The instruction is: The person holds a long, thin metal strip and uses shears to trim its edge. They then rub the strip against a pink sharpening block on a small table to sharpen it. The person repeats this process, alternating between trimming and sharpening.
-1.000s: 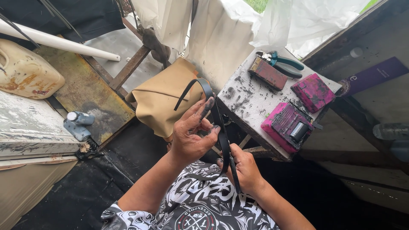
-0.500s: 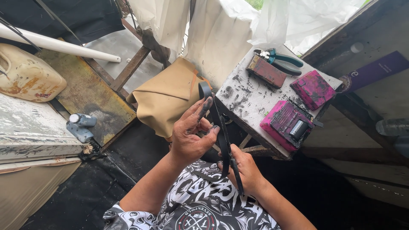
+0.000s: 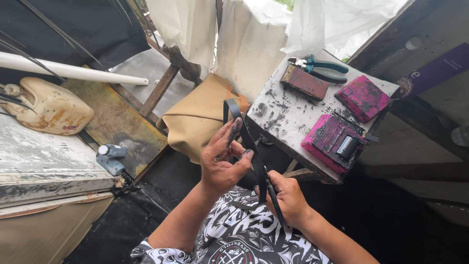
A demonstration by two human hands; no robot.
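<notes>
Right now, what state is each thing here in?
Strap: looped over at the top, held by both hands.
Left hand: fingers blackened, pinching the strap.
Right hand: closed around the strap lower down.
Pliers: lying shut on the table.
Jug: lying on its side.

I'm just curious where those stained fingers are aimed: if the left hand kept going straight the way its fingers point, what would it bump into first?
The left hand points up and right along the black strap. Going on, it would probably meet the edge of the small stained table first, though depth is hard to judge.
</notes>
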